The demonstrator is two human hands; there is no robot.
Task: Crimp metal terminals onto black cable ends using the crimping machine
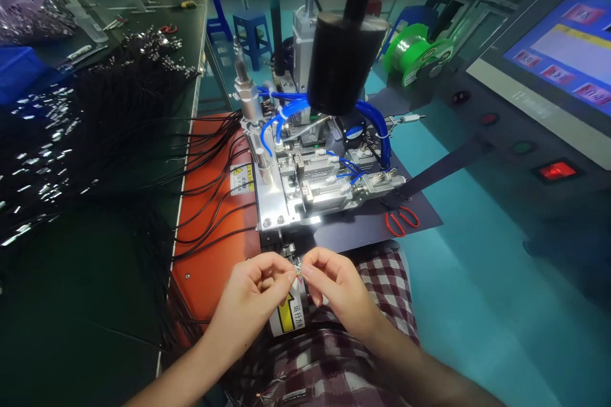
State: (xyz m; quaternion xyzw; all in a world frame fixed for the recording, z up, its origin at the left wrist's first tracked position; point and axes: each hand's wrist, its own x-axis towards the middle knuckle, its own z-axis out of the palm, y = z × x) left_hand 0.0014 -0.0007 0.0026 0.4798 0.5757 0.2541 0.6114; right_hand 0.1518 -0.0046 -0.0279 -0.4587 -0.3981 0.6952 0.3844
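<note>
A tabletop wiring machine [329,172] stands ahead, black cables [214,203] trailing onto its orange panel [195,286]; the left hand [267,283] and right hand [329,276] meet just before it, fingertips pinching thin coloured wires [298,272] between them; red-handled scissors [402,221] lie on the dark plate [348,235], right of the hands.
</note>
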